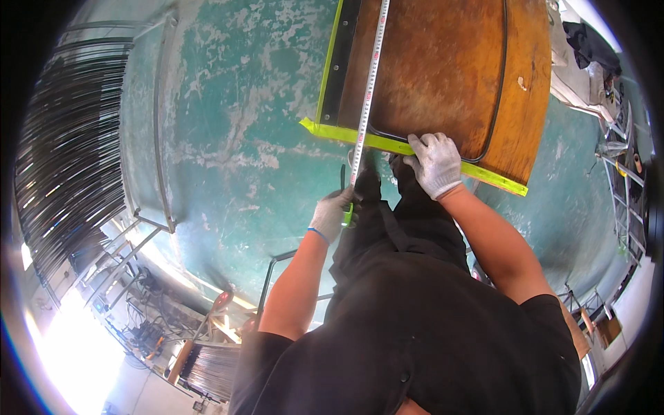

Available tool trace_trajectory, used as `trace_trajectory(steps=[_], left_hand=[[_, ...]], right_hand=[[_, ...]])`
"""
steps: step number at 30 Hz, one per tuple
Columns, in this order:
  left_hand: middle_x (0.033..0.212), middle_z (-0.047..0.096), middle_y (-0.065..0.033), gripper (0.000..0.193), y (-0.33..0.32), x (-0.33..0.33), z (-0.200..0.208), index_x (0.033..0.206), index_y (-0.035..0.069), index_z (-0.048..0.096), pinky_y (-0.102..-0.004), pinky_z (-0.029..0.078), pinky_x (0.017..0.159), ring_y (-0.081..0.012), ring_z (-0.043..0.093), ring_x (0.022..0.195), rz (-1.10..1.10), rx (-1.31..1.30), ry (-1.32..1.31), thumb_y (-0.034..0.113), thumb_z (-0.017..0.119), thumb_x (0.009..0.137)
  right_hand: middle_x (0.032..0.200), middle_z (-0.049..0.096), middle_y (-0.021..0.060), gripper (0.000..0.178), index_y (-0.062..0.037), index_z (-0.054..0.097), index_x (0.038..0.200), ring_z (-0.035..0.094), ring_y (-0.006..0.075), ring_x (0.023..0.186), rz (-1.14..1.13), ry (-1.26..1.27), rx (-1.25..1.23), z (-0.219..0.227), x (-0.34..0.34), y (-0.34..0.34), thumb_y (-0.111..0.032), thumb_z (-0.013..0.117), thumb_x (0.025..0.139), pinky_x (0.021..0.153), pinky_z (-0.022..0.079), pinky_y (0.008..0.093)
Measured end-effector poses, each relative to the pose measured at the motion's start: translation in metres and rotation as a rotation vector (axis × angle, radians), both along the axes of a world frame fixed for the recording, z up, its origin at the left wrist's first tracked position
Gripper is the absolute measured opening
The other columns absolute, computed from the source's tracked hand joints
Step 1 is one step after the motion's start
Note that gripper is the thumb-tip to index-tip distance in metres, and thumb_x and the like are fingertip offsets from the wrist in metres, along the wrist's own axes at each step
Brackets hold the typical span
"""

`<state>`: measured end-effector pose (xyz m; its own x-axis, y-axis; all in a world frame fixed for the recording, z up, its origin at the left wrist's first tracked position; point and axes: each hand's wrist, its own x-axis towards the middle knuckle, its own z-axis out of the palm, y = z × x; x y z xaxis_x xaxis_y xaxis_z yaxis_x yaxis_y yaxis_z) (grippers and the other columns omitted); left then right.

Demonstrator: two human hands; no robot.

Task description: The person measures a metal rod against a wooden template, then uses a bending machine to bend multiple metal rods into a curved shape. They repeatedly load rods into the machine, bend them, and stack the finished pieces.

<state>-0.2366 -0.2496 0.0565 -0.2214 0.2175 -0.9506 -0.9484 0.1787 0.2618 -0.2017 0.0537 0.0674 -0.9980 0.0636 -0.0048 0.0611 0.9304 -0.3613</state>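
Observation:
My left hand [330,213], in a pale knit glove, is closed round a tape measure with a green case [348,216], just short of the table's near edge. The white tape blade [369,93] runs out from it, away from me across the table top. A long black metal rod [499,83], bent round at its near corners, lies on the brown wooden table [436,62]. My right hand [437,164], also gloved, is at the table's near edge with its fingers curled over the rod's near stretch. The fingers hide part of the rod there.
Bright yellow-green strips [498,181] line the table's near and left edges. A dark bar with bolts [339,62] lies along the left side. Many black rods [76,152] hang on a metal rack [162,124] at far left. Metal shelving [622,200] stands at right.

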Motion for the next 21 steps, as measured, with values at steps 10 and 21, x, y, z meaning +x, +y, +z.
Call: trace_trajectory(steps=[10,21], left_hand=[[0.089,0.071,-0.0053,0.042,-0.002,-0.001,0.000,0.111,0.005,0.075,-0.0310,0.055,0.057,-0.0146,0.067,0.065,-0.036,-0.006,-0.022,0.046,0.069,0.109],[0.106,0.076,-0.0055,0.041,-0.018,0.010,-0.012,0.123,0.004,0.076,-0.0345,0.057,0.083,-0.0202,0.070,0.100,-0.386,-0.039,0.341,0.041,0.063,0.113]], right_hand=[[0.102,0.068,0.0103,0.052,-0.0067,0.075,0.126,0.065,0.0350,0.100,0.010,-0.007,-0.003,0.000,-0.001,0.001,-0.027,0.087,0.080,0.089,0.052,0.0478],[0.102,0.066,0.0127,0.057,-0.0046,0.074,0.126,0.063,0.0360,0.101,0.035,-0.025,0.030,-0.005,0.003,0.002,-0.030,0.087,0.077,0.088,0.050,0.0488]])
